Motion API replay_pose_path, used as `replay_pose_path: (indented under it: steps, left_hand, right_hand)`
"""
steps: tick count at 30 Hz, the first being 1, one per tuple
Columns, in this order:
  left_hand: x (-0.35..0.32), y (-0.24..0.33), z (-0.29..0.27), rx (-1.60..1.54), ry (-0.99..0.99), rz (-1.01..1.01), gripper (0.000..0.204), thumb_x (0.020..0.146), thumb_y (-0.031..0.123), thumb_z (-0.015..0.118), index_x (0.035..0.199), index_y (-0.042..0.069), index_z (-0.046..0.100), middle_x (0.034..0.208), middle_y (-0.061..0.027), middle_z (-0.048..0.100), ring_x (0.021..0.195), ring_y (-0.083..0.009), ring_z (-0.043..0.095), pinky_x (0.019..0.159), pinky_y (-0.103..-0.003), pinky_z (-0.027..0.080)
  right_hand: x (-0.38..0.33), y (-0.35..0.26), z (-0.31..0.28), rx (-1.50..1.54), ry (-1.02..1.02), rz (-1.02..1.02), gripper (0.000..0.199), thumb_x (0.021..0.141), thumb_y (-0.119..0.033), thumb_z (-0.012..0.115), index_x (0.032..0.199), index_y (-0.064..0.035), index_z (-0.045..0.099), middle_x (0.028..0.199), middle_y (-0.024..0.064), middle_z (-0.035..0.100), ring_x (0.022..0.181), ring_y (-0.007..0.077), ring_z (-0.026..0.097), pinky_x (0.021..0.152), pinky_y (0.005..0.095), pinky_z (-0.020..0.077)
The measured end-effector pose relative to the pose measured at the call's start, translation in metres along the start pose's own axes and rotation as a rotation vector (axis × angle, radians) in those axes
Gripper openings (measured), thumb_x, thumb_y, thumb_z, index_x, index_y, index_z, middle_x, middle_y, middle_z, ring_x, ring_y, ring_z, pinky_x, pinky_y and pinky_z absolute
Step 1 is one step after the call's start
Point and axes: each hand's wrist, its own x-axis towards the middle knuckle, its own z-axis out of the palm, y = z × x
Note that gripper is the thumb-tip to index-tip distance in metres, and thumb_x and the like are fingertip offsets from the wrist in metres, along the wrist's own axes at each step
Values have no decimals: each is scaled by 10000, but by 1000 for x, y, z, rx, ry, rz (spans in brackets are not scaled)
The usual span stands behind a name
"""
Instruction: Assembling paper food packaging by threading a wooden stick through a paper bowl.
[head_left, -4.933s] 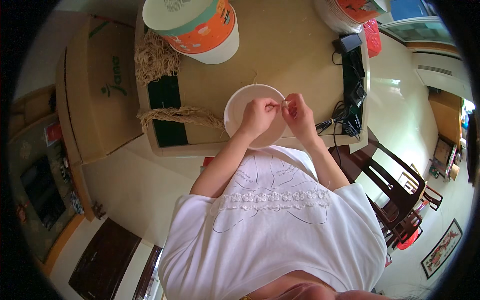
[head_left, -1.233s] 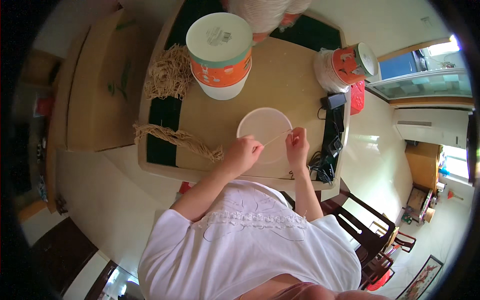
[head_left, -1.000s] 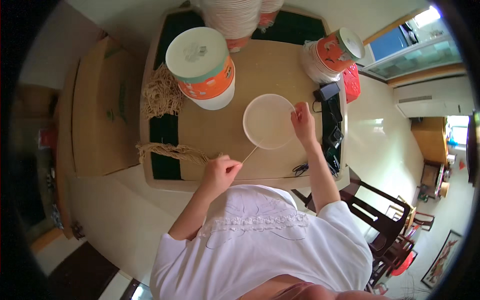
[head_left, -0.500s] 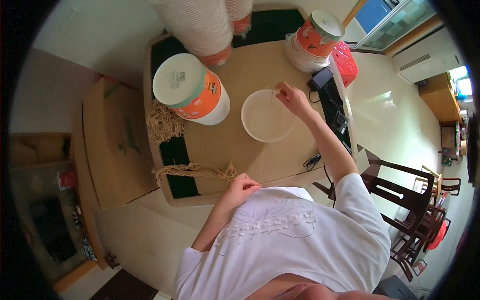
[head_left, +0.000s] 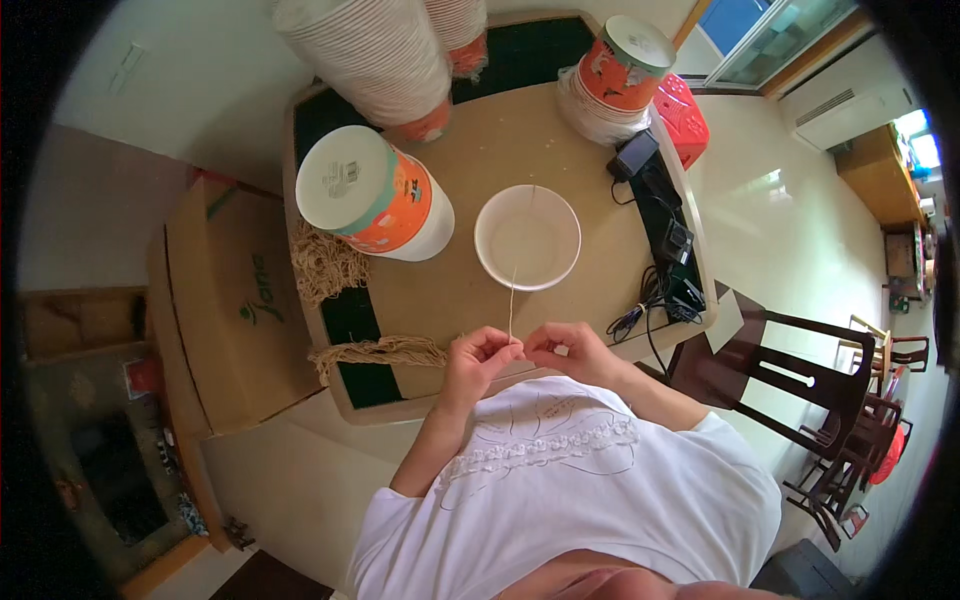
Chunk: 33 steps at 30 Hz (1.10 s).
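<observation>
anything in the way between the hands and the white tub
Nothing visible blocks the left hand or right hand from the white tub; only the thin string spans the gap, running from the fingertips across the near rim.

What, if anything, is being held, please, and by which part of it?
The left hand pinches the thin beige string by its near part, outside the white round bowl; whether the right hand grips it cannot be told.

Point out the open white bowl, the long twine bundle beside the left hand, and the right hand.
White bowl (head_left: 528, 242), head view: bare inner bottom.
Twine bundle (head_left: 388, 351), head view: middle of its strands.
Right hand (head_left: 578, 350), head view: middle of the hand.
</observation>
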Motion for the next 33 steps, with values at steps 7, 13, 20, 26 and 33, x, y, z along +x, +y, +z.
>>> replay_pose_path:
  steps: [7, 13, 20, 26, 33]
  left_hand:
    - [-5, -7, -2, 61, 58, -22, 23, 846, 28, 658, 868, 32, 653, 754, -14, 671, 542, -4, 450, 479, -161, 339]
    - [-14, -19, -5, 126, 58, 6, 13, 847, 27, 653, 860, 23, 653, 751, -13, 651, 569, -18, 471, 520, -173, 368]
    - [-9, -23, -31, -319, 79, -36, 60, 863, 69, 660, 852, 44, 606, 667, 44, 538, 544, -25, 438, 489, -181, 338]
    - [6, -34, -38, 3, 136, -125, 96, 866, 102, 669, 831, 47, 599, 660, 55, 524, 567, -35, 448, 503, -202, 356]
    - [1, -53, -55, 804, 77, -19, 173, 783, 113, 723, 895, 31, 619, 761, -42, 593, 693, -151, 569, 645, -289, 467]
  right_hand:
    - [3, 20, 9, 8, 112, -34, 142, 856, -27, 642, 993, -26, 604, 774, 27, 632, 701, 97, 578, 644, 251, 477]
    - [2, 26, 16, 55, 56, 43, 105, 867, -11, 614, 966, -3, 583, 811, 61, 660, 783, 128, 645, 688, 262, 519]
    - [6, 61, 22, 32, 201, 65, 86, 869, -41, 614, 945, 0, 608, 836, 80, 684, 798, 144, 667, 738, 272, 546]
    - [9, 74, 20, -73, 188, 89, 106, 854, -35, 619, 956, -3, 624, 810, 84, 676, 767, 126, 651, 694, 277, 534]
    - [29, 46, -33, -367, 354, 20, 117, 819, -79, 616, 934, -67, 632, 747, 95, 608, 662, 229, 597, 614, 333, 490]
